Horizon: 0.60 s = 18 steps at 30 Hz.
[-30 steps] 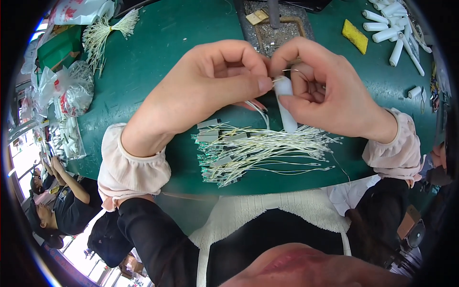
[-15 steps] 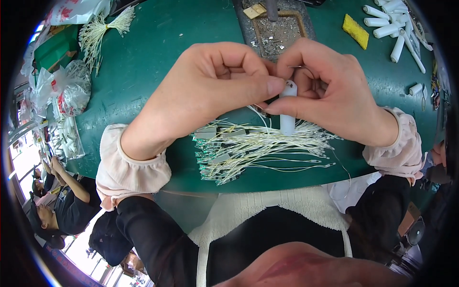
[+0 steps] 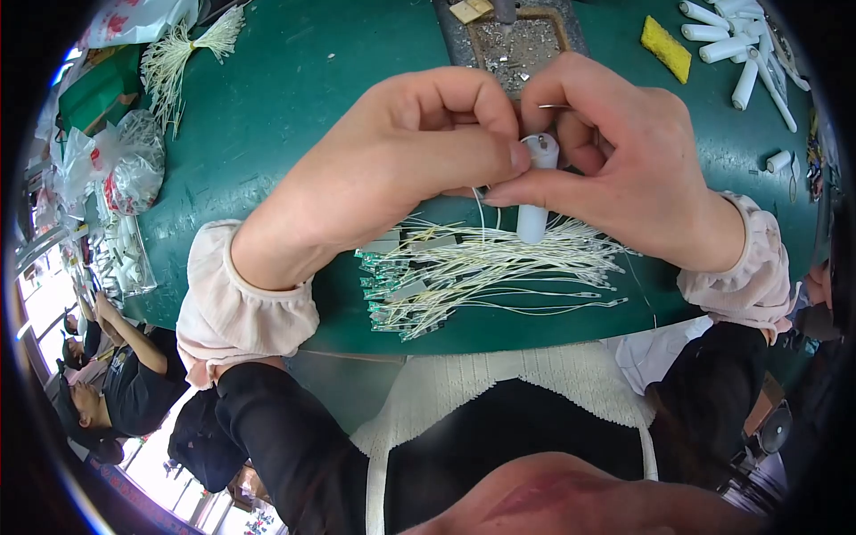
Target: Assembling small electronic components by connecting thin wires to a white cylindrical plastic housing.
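Both my hands meet over the green table, fingers closed. My right hand [image 3: 615, 152] grips a white plastic cylinder [image 3: 532, 223], tilted with its small capped end up. A thin dark wire shows by the right forefinger. My left hand [image 3: 437, 134] pinches at the cylinder's upper end, its thumb against the rim. Thin white wire [image 3: 482, 218] hangs below the left fingers; what else they hold is hidden. Under the hands lies a bundle of thin white wires [image 3: 526, 267] with small green circuit boards [image 3: 383, 290] at its left end.
A grimy tray [image 3: 563, 36] with metal scraps stands beyond the hands. At the far right are a yellow sponge [image 3: 665, 49] and several white cylinders [image 3: 727, 46]. A tied wire bundle [image 3: 178, 58] and plastic bags [image 3: 134, 174] lie at left. Another person [image 3: 125, 383] sits left.
The cylinder's upper end has risen slightly and turned more toward me, showing its capped face. The left thumb has moved slightly right, and white wire now hangs lower beneath the left hand.
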Each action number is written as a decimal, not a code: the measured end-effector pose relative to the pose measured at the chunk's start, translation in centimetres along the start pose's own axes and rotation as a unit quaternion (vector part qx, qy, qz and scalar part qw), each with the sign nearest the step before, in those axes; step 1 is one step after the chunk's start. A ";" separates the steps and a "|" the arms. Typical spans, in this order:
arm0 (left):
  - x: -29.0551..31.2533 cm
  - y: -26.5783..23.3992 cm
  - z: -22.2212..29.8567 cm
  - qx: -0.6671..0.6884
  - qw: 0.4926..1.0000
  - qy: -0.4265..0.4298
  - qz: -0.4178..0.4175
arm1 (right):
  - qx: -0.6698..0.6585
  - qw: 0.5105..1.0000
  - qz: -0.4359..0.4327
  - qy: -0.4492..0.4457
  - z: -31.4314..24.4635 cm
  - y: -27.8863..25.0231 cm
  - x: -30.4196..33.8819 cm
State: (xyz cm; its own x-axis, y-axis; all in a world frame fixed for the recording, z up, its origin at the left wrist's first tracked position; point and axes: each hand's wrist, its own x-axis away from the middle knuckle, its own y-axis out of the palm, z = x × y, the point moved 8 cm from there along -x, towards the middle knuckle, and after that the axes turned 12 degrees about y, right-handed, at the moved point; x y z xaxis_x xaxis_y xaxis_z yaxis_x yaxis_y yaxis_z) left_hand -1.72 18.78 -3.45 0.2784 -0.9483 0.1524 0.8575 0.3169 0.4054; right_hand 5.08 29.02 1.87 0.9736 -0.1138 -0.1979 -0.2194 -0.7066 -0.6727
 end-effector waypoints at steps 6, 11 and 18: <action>-0.2 -0.4 -0.1 0.000 1.000 -0.009 0.003 | -0.019 0.999 -0.015 0.046 0.4 0.0 -0.1; -0.4 -0.8 0.3 0.029 0.998 0.030 0.043 | -0.253 0.922 -0.146 0.253 3.0 0.1 -0.7; -1.3 -2.3 1.1 0.018 0.997 0.072 0.037 | -0.311 0.876 -0.188 0.317 3.6 -0.7 -1.3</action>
State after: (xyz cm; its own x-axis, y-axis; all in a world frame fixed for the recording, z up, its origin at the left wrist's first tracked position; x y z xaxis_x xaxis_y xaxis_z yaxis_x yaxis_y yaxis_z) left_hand -4.54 19.34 -3.60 0.4010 -0.9146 0.0525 0.8175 0.3832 0.4299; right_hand 3.76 32.18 0.10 0.8524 -0.0170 0.5227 0.0094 -0.9988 -0.0478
